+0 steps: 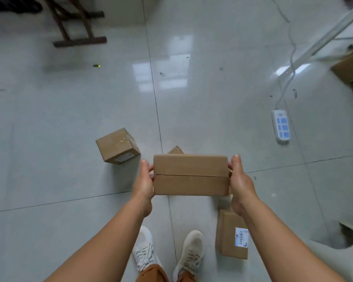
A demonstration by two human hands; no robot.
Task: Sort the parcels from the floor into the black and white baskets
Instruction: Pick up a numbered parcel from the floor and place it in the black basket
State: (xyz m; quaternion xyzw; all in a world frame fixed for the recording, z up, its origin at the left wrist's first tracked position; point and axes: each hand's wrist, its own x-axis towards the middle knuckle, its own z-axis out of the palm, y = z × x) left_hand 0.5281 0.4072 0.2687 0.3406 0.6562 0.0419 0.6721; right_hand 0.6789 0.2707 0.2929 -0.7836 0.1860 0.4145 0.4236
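Gripping a flat cardboard parcel [191, 175] by its two short ends, the left hand [144, 181] and right hand [239, 180] hold it level in the air above the tiled floor [69, 110] — thumbs on top, fingers curled round the ends and mostly hidden beneath. A seam runs lengthwise across its top face. Just behind it, the corner of another box [176, 150] pokes out. A cube-shaped parcel [118, 146] sits tilted on the floor to the left, apart from the held one, and a labelled parcel [231, 235] lies on the floor under the right forearm, beside the person's white shoes [189, 253]. A white power strip [281, 126] lies further right — its cord trailing away.
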